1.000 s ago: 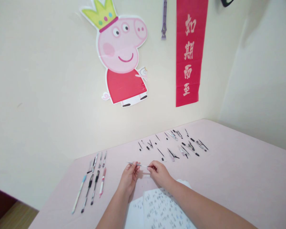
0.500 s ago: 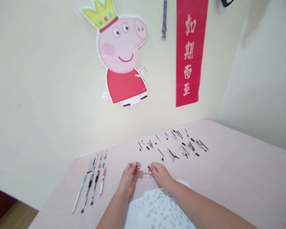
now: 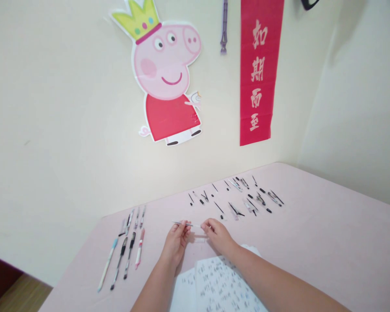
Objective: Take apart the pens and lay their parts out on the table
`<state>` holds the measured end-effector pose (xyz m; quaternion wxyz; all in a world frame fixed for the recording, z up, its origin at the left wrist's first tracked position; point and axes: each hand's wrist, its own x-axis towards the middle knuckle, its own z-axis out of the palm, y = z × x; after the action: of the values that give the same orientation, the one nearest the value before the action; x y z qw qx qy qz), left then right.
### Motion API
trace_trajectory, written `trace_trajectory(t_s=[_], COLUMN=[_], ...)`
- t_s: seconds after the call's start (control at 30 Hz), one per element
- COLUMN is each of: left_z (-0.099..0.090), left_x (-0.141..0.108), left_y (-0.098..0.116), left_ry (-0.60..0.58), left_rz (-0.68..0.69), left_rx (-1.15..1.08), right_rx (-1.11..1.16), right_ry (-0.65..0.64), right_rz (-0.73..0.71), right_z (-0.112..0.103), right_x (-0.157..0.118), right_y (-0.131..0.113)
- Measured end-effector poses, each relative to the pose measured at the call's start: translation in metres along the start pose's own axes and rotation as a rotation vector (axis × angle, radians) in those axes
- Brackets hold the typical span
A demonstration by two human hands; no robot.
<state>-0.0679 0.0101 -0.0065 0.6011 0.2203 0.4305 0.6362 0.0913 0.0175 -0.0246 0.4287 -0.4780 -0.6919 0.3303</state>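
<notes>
A thin pen refill (image 3: 195,225), dark toward the left and pale toward the right, lies almost level between my two hands, above the table. My left hand (image 3: 177,242) pinches its darker part, with the tip poking out past the fingers. At the pale right end, the fingertips of my right hand (image 3: 217,234) are closed; they cover that end. Below and between the hands, a small clear piece (image 3: 199,240) rests on the pink table (image 3: 321,242); its kind is too faint to tell. Handwritten sheets (image 3: 225,284) lie under my forearms.
Several pens lie in two rows on the left, among them a blue-and-white pen (image 3: 107,266) and a pink pen (image 3: 139,249). Across the back right are spread pen parts, including a black refill (image 3: 219,207) and a black cap (image 3: 268,210). A wall stands behind the table.
My right hand has lifted slightly and its fingers have shifted over the refill's right end, where a dark bit showed before. My left hand has barely moved.
</notes>
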Motion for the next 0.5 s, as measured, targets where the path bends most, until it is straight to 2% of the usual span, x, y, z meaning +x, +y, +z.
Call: trace_trajectory(t_s=[0.17,0.5], left_z=[0.0016,0.0], left_x=[-0.0017,-0.0003], left_y=[0.001,0.0008], left_ry=[-0.017,0.018], left_rz=[-0.006,-0.003], left_rx=[0.007,-0.028], right_rx=[-0.071,0.064], right_ry=[-0.066,0.054], right_rz=[-0.036,0.046], right_z=[-0.0021,0.0014], right_x=[-0.0008,0.0003], right_y=[-0.0021,-0.0028])
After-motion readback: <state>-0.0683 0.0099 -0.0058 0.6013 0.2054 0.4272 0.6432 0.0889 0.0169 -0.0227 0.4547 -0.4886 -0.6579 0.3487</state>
